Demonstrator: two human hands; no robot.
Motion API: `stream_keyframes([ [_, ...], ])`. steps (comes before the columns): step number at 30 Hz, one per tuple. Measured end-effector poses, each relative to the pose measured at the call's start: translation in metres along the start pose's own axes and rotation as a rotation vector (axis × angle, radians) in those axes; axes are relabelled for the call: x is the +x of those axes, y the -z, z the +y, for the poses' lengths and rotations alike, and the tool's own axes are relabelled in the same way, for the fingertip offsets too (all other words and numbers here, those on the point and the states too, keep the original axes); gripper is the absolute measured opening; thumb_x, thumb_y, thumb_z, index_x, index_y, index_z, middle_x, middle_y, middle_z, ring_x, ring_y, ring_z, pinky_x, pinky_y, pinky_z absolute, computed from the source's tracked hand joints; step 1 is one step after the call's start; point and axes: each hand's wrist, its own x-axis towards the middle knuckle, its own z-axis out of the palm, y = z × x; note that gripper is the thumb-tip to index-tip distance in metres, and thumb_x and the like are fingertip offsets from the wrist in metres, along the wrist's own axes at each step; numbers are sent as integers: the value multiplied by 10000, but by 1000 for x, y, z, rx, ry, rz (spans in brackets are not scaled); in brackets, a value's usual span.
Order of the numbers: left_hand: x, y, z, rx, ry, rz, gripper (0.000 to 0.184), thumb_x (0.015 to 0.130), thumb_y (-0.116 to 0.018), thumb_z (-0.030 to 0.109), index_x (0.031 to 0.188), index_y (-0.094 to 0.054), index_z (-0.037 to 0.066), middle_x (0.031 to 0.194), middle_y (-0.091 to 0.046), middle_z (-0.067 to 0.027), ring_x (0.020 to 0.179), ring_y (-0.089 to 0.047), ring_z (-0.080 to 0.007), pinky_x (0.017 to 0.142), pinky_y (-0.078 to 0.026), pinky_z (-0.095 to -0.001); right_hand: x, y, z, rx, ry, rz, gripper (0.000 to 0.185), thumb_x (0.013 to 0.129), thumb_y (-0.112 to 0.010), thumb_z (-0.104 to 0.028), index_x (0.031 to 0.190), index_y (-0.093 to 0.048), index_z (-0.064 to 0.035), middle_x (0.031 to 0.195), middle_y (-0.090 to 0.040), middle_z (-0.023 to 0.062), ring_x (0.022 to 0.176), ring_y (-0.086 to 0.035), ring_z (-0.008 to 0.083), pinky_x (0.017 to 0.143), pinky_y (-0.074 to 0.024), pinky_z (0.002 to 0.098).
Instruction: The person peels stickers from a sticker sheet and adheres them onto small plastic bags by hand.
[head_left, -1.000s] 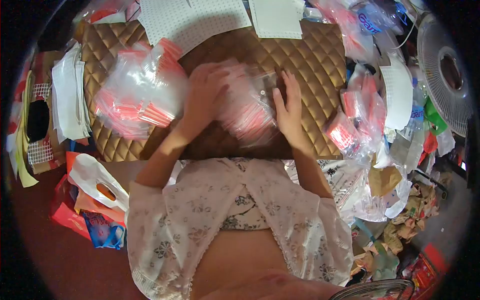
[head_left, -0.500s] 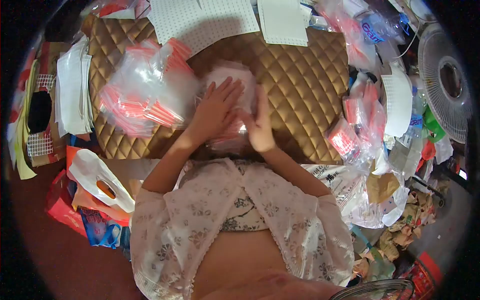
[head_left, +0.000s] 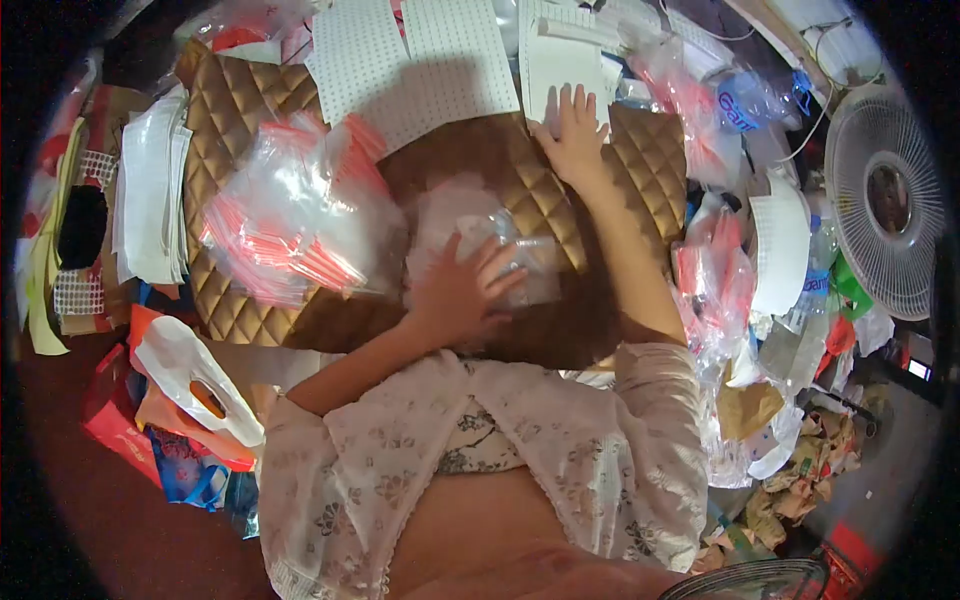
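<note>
My left hand (head_left: 462, 285) lies with its fingers spread on the near part of a small pile of clear plastic bags (head_left: 455, 215) in the middle of the quilted brown mat (head_left: 545, 220). One clear bag (head_left: 540, 268) sticks out to the right of those fingers. Farther forward, my right hand (head_left: 575, 140) rests its spread fingertips on the near edge of a white sheet stack (head_left: 565, 65). To the left of the pile is a larger heap of clear bags with red edges (head_left: 305, 215).
Dotted white sheets (head_left: 410, 75) lie at the mat's far edge. White papers (head_left: 150, 190) stand at the left. Bags with red edges (head_left: 715, 270), a bottle (head_left: 820, 260) and a fan (head_left: 885, 200) are at the right. Carrier bags (head_left: 195, 375) sit at the lower left.
My right hand has left the middle pile and reached forward to the white sheets. My left hand has moved slightly nearer my body, its fingers now spread. A clear bag now sticks out from the pile.
</note>
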Motion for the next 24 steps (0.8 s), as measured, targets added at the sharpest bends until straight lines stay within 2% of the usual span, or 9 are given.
stream_keyframes([
  [4, 12, -9, 3, -18, -79, -60, 641, 777, -572, 548, 1310, -470, 208, 1436, -352, -62, 1335, -307, -261, 1034, -201, -630, 14, -20, 10, -262, 29, -26, 728, 869, -512, -503, 1381, -317, -24, 1424, -313, 233, 1339, -265, 380, 993, -260, 628],
  [5, 13, -9, 3, -9, -78, -60, 641, 777, -572, 548, 1310, -470, 208, 1436, -352, -62, 1335, -307, -261, 1034, -201, -630, 10, -25, 11, -306, 87, 99, 590, 878, -518, -456, 1269, -449, -19, 1329, -437, 207, 1264, -378, 364, 951, -344, 584],
  [9, 14, 2, 6, 7, -117, -87, 646, 760, -600, 540, 1311, -467, 229, 1426, -361, -57, 1338, -305, -255, 1024, -213, -639, 4, -7, 2, -304, 169, 123, 320, 878, -555, -281, 1061, -569, -19, 1114, -587, 145, 1063, -542, 327, 853, -452, 472],
  [16, 4, 1, 2, 39, -113, 4, 665, 744, -622, 527, 1322, -458, 244, 1420, -366, -53, 1348, -286, -251, 1018, -201, -657, 8, 7, 36, -159, 473, 167, 250, 835, -562, -141, 1065, -595, -48, 1013, -632, 138, 896, -617, 316, 740, -510, 396],
  [18, 9, 21, 5, 8, -101, -15, 676, 750, -628, 503, 1331, -451, 207, 1403, -383, -69, 1322, -320, -260, 1010, -241, -635, 8, 30, 36, -118, 325, 32, 268, 790, -560, -96, 1048, -611, -49, 996, -652, 158, 876, -638, 290, 714, -519, 389],
  [20, 13, 29, -1, -22, -89, -30, 687, 756, -633, 478, 1340, -444, 170, 1387, -399, -85, 1296, -355, -269, 1001, -281, -613, 1, 60, 23, -136, 303, 215, 199, 814, -557, -101, 987, -646, -61, 898, -661, 166, 803, -644, 301, 673, -508, 386],
  [22, 12, 24, -17, -361, -25, 384, 675, 816, -615, 417, 1361, -404, 81, 1333, -456, -114, 1212, -448, -265, 998, -344, -517, -14, 88, 5, 182, 38, 457, 126, 875, -562, -139, 921, -647, -58, 761, -662, 118, 673, -637, 242, 577, -464, 339],
  [23, 21, 29, -25, -364, -22, 382, 675, 816, -615, 417, 1361, -404, 81, 1333, -456, -114, 1212, -448, -265, 998, -344, -517, -28, 98, -5, 182, 37, 453, 126, 875, -562, -139, 921, -647, -58, 761, -662, 118, 673, -637, 242, 577, -464, 339],
  [24, 34, 40, -36, -735, 156, 265, 624, 839, -608, 374, 1340, -416, 56, 1282, -489, -121, 1152, -486, -250, 973, -374, -458, -45, 106, -17, 607, -127, 414, 137, 898, -565, -166, 872, -630, -49, 709, -635, 74, 625, -597, 182, 553, -431, 305],
])
